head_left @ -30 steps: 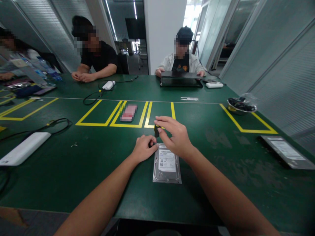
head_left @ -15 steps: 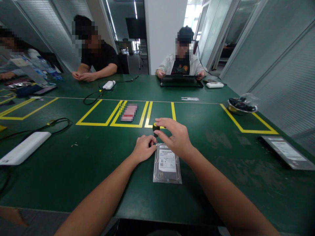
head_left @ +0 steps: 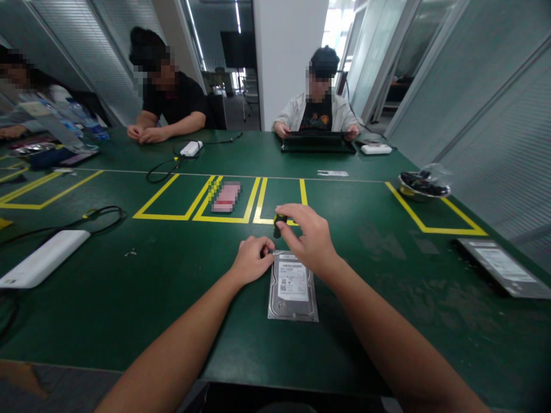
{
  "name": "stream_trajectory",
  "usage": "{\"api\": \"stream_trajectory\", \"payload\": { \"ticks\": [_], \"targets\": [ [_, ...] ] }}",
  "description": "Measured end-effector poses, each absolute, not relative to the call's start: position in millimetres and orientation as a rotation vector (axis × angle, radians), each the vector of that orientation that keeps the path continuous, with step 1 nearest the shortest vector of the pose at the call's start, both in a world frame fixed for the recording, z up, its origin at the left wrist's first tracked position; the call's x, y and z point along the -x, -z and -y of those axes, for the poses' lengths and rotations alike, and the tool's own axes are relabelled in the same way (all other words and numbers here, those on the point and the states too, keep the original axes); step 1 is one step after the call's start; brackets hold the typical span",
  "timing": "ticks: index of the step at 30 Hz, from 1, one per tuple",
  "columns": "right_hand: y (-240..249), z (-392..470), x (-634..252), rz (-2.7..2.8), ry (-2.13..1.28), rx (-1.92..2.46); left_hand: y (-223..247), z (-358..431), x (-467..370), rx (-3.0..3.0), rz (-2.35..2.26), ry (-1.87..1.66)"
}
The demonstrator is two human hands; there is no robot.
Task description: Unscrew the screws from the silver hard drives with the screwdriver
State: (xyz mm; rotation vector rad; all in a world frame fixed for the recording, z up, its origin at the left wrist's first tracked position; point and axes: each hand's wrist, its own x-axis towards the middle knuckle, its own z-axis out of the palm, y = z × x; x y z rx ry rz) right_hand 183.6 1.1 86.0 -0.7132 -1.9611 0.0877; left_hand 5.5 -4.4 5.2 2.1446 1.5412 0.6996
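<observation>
A silver hard drive (head_left: 293, 287) with a white label lies flat on the green table in front of me. My left hand (head_left: 253, 258) is closed at its far-left corner, thumb and curled fingers against the edge. Above that same corner, my right hand (head_left: 310, 235) pinches a short black-and-yellow screwdriver (head_left: 278, 226) between thumb and fingers. The screwdriver's handle leans to the right. Its tip is too small to make out, so I cannot tell whether it touches the drive.
Yellow tape frames mark the table; a pink blurred item (head_left: 226, 197) lies in one. At right are another drive (head_left: 505, 267) and a bowl (head_left: 424, 186) of dark items. A white power strip (head_left: 45, 259) with cable lies left. Several people sit across, one holding a black panel (head_left: 318, 142).
The screwdriver's handle has tipped from near upright to leaning right, and my right hand has shifted slightly with it. My left hand and the hard drive stay put.
</observation>
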Motion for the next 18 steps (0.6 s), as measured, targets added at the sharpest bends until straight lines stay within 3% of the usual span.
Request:
{"api": "stream_trajectory", "payload": {
  "ticks": [18],
  "targets": [
    [-85.6, -1.2, -184.5, 1.951, -0.146, 0.705, -3.2, 4.1, -5.5, -2.148, -1.535, -0.741]
  ]
}}
